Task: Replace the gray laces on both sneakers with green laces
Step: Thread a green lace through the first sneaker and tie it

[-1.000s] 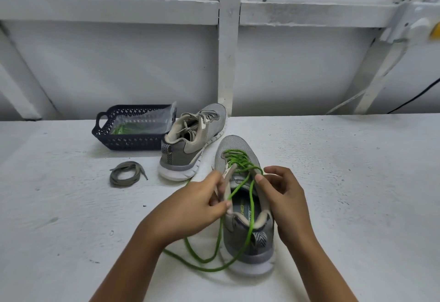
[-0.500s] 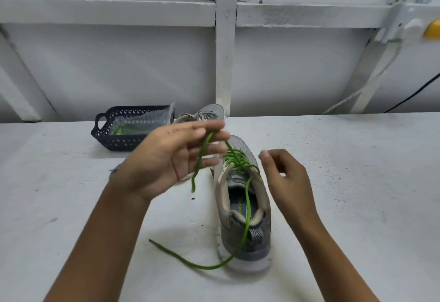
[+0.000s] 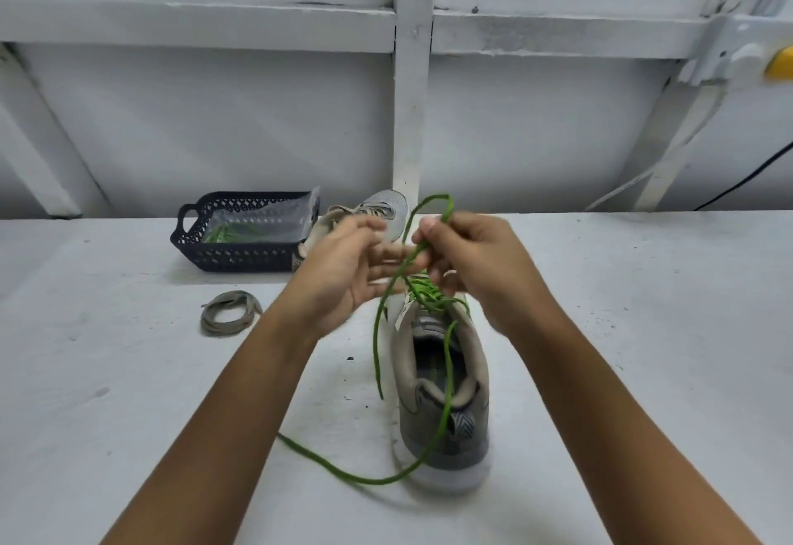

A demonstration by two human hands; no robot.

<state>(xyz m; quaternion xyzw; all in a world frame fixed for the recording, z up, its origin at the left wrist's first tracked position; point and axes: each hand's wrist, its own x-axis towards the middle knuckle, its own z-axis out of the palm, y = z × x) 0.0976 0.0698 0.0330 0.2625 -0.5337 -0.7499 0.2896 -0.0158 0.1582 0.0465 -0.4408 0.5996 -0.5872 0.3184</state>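
The right hand (image 3: 480,274) pinches the green lace (image 3: 422,293) above the near sneaker (image 3: 467,446), and the left hand (image 3: 343,278) is spread out, fingers straight.

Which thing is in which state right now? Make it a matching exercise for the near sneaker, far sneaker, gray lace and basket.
Things:
1. near sneaker
2. far sneaker
3. gray lace
4. basket

States:
A. coiled loose on the table
B. holds a clear bag with something green inside
C. threaded with the green lace that the right hand pinches
D. partly hidden behind the left hand

Pairs: 1-C, 2-D, 3-A, 4-B
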